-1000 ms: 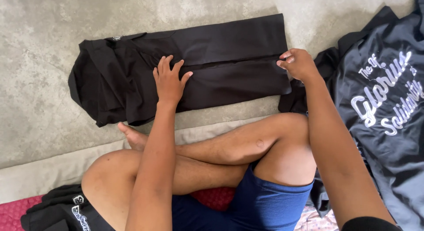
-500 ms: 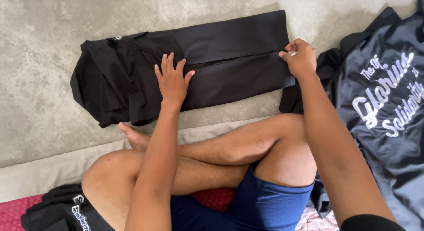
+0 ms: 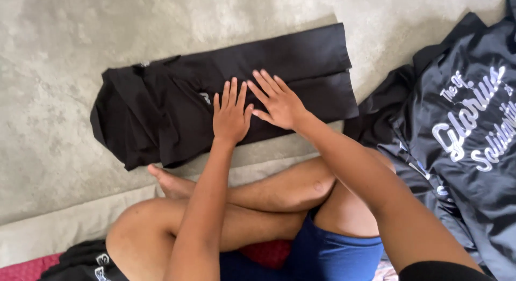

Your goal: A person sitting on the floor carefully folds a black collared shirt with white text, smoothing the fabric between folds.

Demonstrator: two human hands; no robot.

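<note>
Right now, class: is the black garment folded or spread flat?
Folded: the black garment lies as a narrow strip with layered edges, both hands flat on it.

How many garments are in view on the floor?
3: black trousers under both flat hands, a dark printed shirt at right, a black piece bottom left. More may be hidden.

Black garment point(image 3: 226, 98) is lying flat on the grey concrete floor, folded lengthwise into a long narrow band running left to right, slightly tilted with the right end higher. The right end is showing a straight, squared edge with two layers stacked, a thin seam line running between them. The left end is bunching into loose, uneven folds and is spreading wider than the rest. A small pale mark is peeking out near the middle. Fabric is looking matte, mostly smooth along the right half, creased at left.
</note>
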